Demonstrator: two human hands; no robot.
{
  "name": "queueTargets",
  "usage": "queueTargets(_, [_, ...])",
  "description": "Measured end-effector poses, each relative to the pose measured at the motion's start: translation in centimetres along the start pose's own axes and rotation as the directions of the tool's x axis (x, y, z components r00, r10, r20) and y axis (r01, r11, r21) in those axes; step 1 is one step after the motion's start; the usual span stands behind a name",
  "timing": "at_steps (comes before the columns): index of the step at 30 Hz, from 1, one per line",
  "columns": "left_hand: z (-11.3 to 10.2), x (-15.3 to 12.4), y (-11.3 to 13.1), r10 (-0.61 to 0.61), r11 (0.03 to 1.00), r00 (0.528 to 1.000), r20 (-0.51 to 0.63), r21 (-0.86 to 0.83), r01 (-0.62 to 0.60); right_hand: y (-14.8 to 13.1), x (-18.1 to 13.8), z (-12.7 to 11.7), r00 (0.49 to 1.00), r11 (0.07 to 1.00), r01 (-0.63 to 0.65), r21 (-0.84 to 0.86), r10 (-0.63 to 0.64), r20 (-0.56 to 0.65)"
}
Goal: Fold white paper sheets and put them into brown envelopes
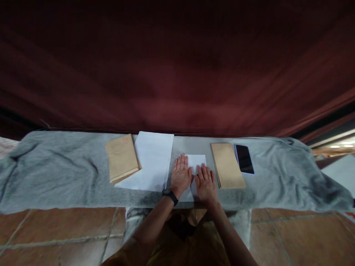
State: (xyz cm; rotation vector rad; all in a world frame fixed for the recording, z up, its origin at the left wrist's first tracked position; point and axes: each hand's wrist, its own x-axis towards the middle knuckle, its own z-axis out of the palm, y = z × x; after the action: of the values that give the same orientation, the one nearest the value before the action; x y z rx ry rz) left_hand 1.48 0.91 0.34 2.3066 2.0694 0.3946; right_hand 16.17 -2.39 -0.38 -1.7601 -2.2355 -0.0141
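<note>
Both hands lie flat on a small folded white paper (pixel 197 161) in the middle of a table covered by a grey cloth (pixel 55 173). My left hand (pixel 181 174), with a black watch at the wrist, presses the paper's left part with fingers stretched out. My right hand (pixel 205 183) lies beside it, palm down, fingers apart, on the paper's lower right part. Neither hand grips anything.
Left of the hands lies a stack of white sheets (pixel 151 159) with brown envelopes (pixel 121 157) on its left edge. To the right sit a second pile of brown envelopes (pixel 227 165) and a dark phone (pixel 244 158). A dark red curtain (pixel 177 74) hangs behind; tiled floor (pixel 55 232) lies below.
</note>
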Motion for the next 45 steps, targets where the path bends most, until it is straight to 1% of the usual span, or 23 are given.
queueTargets(3, [-0.2,0.1,-0.1,0.034,0.999,0.999,0.009,0.016,-0.034,-0.6,1.8,-0.3,1.000,0.999,0.000,0.039,-0.001,0.014])
queueTargets(6, [-0.3,0.1,-0.3,0.057,0.998,0.998,0.013,0.020,-0.057,-1.1,3.8,-0.4,0.994,0.994,0.092,0.063,-0.096,0.049])
queueTargets(8, [-0.2,0.0,-0.3,0.050,0.999,0.999,0.004,0.019,-0.051,-1.1,4.7,-0.2,0.991,0.991,0.119,0.057,-0.122,0.049])
queueTargets(11, [-0.1,0.0,-0.2,0.037,0.999,0.999,-0.016,0.013,-0.037,-0.5,5.2,0.4,0.998,0.997,0.063,0.035,-0.063,0.010])
queueTargets(16, [-0.2,0.0,0.0,0.030,0.999,0.998,-0.050,-0.013,-0.031,0.9,4.8,1.3,0.996,0.998,-0.053,0.045,0.056,-0.067])
queueTargets(19, [-0.4,0.0,0.0,0.028,0.999,0.998,-0.056,-0.018,-0.029,1.3,4.9,1.5,0.990,0.996,-0.071,0.063,0.078,-0.115])
queueTargets(22, [-0.6,0.0,0.1,0.030,0.999,0.998,-0.053,-0.010,-0.030,1.2,5.0,1.2,0.989,0.995,-0.083,0.062,0.090,-0.119])
queueTargets(24, [-0.6,0.1,0.1,0.031,1.000,0.998,-0.049,-0.002,-0.032,0.9,4.6,0.9,0.988,0.993,-0.103,0.054,0.109,-0.111])
queueTargets(26, [-0.6,0.1,0.0,0.039,0.999,0.998,-0.040,0.005,-0.038,0.5,3.6,0.6,0.989,0.994,-0.097,0.048,0.101,-0.106])
queueTargets(31, [-0.5,0.1,-0.2,0.055,0.998,0.998,-0.025,0.018,-0.054,-0.5,-0.6,0.3,0.995,0.998,0.054,0.036,-0.051,-0.081])
queueTargets(34, [-0.4,0.1,-0.2,0.059,0.998,0.997,-0.043,0.017,-0.058,-0.3,-2.2,0.1,0.995,0.999,0.038,0.010,-0.037,-0.093])
queueTargets(37, [-0.4,0.2,-0.2,0.060,0.998,0.996,-0.066,0.013,-0.060,0.3,-2.8,-0.2,0.993,1.000,0.013,-0.004,-0.013,-0.115])
queueTargets(40, [-0.7,0.0,-0.4,0.061,0.998,0.996,-0.062,0.013,-0.060,0.6,-2.8,-0.4,0.992,1.000,0.004,-0.013,-0.006,-0.128])
queueTargets(43, [-1.1,-1.2,-0.2,0.059,0.998,0.997,-0.044,0.014,-0.059,0.6,-2.9,-0.3,0.992,1.000,-0.007,-0.019,0.005,-0.130])
queueTargets(45, [-1.3,-2.8,0.3,0.106,0.994,0.994,-0.026,0.009,-0.105,0.5,-2.9,-0.2,0.991,1.000,-0.008,-0.019,0.005,-0.131])
